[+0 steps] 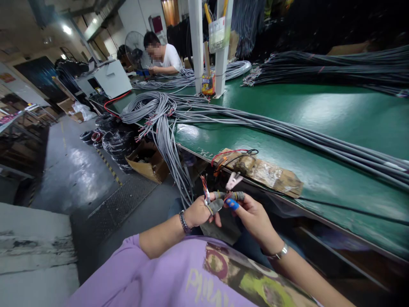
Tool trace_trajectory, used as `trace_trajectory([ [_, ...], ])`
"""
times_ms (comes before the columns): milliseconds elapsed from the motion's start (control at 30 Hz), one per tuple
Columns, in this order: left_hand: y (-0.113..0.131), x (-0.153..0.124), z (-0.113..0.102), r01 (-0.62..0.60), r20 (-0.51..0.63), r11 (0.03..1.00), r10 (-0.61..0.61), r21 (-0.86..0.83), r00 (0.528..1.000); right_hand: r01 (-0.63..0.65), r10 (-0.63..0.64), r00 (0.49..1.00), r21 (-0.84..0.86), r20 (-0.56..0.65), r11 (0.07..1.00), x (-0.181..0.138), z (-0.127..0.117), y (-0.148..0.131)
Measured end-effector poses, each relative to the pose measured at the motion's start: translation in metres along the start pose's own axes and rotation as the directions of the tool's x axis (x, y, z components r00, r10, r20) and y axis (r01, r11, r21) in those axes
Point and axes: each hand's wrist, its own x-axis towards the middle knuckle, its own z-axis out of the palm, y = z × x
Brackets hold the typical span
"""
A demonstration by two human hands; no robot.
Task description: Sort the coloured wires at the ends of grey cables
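Note:
My left hand (200, 212) is closed around the end of a grey cable (179, 170) whose thin coloured wires (204, 184) stick up above my fingers. My right hand (252, 215) pinches the same wire ends; its fingertips wear taped covers, one of them blue (232, 204). Both hands are in front of the edge of the green workbench (319, 111). The cable hangs down from a thick bundle of grey cables (255, 123) lying across the bench.
A piece of cardboard (268, 172) with red and black wires and a clip lies on the bench edge. A white post (196, 42) stands on the bench. Another person (162, 55) works at the far end. Coils and a cardboard box (147, 164) sit on the floor.

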Motion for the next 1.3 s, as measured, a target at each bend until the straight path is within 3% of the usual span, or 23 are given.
trace_trajectory([
  [167, 0.001, -0.002, 0.003, -0.022, -0.047, 0.995, 0.026, 0.098, 0.999, 0.022, -0.022, 0.999, -0.013, 0.027, 1.0, 0.002, -0.007, -0.007],
  [467, 0.004, 0.001, 0.007, 0.111, -0.018, 0.994, -0.111, 0.012, 0.994, -0.09, 0.09, 0.994, 0.006, 0.069, 0.996, 0.007, -0.007, -0.004],
  [533, 0.004, 0.001, 0.007, 0.099, -0.062, 0.995, -0.098, -0.001, 0.993, -0.108, 0.107, 0.992, 0.024, 0.06, 0.994, 0.007, -0.006, -0.003],
  [700, 0.004, 0.003, 0.011, 0.017, -0.291, 0.99, -0.058, -0.143, 0.955, -0.113, 0.112, 0.993, 0.037, 0.038, 0.993, 0.006, -0.004, -0.005],
  [800, 0.007, 0.003, 0.012, 0.004, -0.327, 0.981, -0.069, -0.195, 0.942, -0.098, 0.096, 0.995, 0.033, 0.041, 0.995, 0.005, -0.004, -0.006],
  [900, 0.008, 0.003, 0.011, 0.045, -0.253, 0.973, -0.104, -0.228, 0.962, -0.086, 0.085, 0.996, 0.036, 0.02, 0.996, 0.005, -0.005, -0.003],
  [1067, 0.004, 0.001, 0.004, 0.115, 0.003, 0.949, -0.12, -0.294, 0.993, -0.12, 0.114, 0.992, 0.128, 0.054, 0.984, 0.004, -0.004, 0.0],
  [1233, 0.0, 0.0, -0.002, 0.228, 0.229, 0.948, -0.177, -0.224, 0.957, -0.144, 0.122, 0.98, 0.138, 0.155, 0.98, 0.004, -0.001, -0.002],
  [1300, 0.0, 0.0, 0.0, 0.234, 0.217, 0.954, -0.193, -0.188, 0.957, -0.145, 0.125, 0.978, 0.117, 0.166, 0.982, 0.004, -0.001, -0.002],
])
